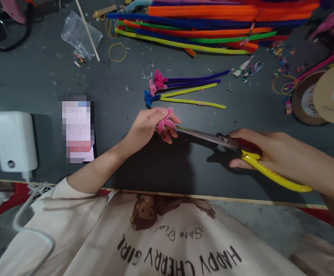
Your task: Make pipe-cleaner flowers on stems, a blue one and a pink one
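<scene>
Between the thumb and fingers of my left hand [149,124] is a pink pipe-cleaner flower [166,120], its petals sticking out past the fingertips. My right hand [273,151] grips a pair of scissors [210,136] with yellow handles. The blades point left and their tips reach the flower's edge; they look closed or nearly so. Just beyond my left hand lie finished-looking flowers on stems: a dark pink one [160,79], a lighter pink one [153,88] and a blue one [148,98].
Pipe cleaners [201,23] in several colours lie along the back. Ribbon spools [332,94] sit at the right. A phone [78,130] and a white power bank [15,142] with a cable are at the left. A plastic bag [79,34] and thin stick [88,30] lie behind them.
</scene>
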`<state>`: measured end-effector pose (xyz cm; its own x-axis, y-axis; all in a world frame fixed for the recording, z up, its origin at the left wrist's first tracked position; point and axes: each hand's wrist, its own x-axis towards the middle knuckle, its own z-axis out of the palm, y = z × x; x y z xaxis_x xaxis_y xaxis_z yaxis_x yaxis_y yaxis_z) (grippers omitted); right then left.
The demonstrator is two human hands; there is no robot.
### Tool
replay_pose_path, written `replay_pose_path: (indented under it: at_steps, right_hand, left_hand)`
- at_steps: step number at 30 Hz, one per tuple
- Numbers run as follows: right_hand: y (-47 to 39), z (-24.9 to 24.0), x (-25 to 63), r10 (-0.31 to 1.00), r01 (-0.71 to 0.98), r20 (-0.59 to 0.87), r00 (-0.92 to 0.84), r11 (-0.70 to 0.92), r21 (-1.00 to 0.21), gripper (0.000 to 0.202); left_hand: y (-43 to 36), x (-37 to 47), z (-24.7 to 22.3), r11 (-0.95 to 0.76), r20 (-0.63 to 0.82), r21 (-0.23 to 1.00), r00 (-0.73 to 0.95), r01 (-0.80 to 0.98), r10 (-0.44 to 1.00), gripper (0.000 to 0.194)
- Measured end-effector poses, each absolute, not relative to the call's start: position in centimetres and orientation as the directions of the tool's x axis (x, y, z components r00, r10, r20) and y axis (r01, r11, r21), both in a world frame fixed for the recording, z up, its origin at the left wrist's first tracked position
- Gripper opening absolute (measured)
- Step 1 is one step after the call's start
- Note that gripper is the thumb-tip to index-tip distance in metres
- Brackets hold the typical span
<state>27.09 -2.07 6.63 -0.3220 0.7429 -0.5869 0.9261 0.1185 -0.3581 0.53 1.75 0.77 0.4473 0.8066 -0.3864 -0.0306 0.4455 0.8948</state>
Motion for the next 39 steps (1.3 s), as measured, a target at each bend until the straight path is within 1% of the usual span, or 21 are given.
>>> replay_pose_path:
  at_steps: [6, 12, 15, 19, 22, 25, 28, 32, 36, 39]
  right_hand:
    - [-2.2, 6.1, 27.5, 0.738, 0.914, -0.566, -0.367, 0.173, -0.368, 0.088]
    - [-2.3, 5.9, 27.6, 0.744, 0.907, -0.536, -0.398, 0.232, -0.352, 0.089]
    - [-2.6, 5.5, 27.8, 0.759, 0.896, -0.486, -0.434, 0.307, -0.321, 0.087]
    - [-3.2, 4.8, 28.3, 0.777, 0.887, -0.432, -0.459, 0.376, -0.267, 0.078]
    - [-3.6, 4.8, 28.5, 0.781, 0.896, -0.438, -0.444, 0.374, -0.241, 0.079]
    - [-3.7, 5.0, 28.3, 0.786, 0.903, -0.445, -0.428, 0.355, -0.241, 0.086]
    - [-3.6, 5.0, 28.0, 0.788, 0.899, -0.434, -0.436, 0.362, -0.247, 0.088]
    - [-3.5, 4.8, 27.8, 0.795, 0.892, -0.407, -0.449, 0.371, -0.258, 0.087]
    - [-3.4, 4.8, 27.8, 0.795, 0.888, -0.399, -0.457, 0.378, -0.262, 0.085]
    - [-3.4, 4.6, 27.8, 0.796, 0.875, -0.367, -0.481, 0.407, -0.262, 0.081]
  left_hand:
    - [1.6, 0.6, 0.9, 0.446, -0.376, 0.894, 0.453, -0.053, 0.808, 0.04]
    - [1.6, 0.8, 1.4, 0.467, -0.433, 0.884, 0.416, 0.023, 0.8, 0.04]
    - [1.6, 0.8, 1.4, 0.484, -0.45, 0.875, 0.418, 0.03, 0.789, 0.039]
    - [1.7, 0.8, 1.3, 0.495, -0.44, 0.869, 0.446, -0.009, 0.779, 0.038]
    - [1.7, 0.7, 1.1, 0.499, -0.42, 0.865, 0.465, -0.054, 0.779, 0.039]
    - [1.6, 0.7, 1.1, 0.497, -0.428, 0.867, 0.454, -0.039, 0.782, 0.039]
    - [1.6, 0.7, 1.1, 0.479, -0.416, 0.877, 0.447, -0.033, 0.792, 0.038]
    - [1.5, 0.8, 1.2, 0.462, -0.402, 0.886, 0.444, -0.031, 0.8, 0.037]
    - [1.6, 0.8, 1.3, 0.463, -0.429, 0.886, 0.428, 0.028, 0.796, 0.04]
    - [1.6, 0.7, 1.3, 0.472, -0.435, 0.881, 0.428, 0.023, 0.792, 0.04]
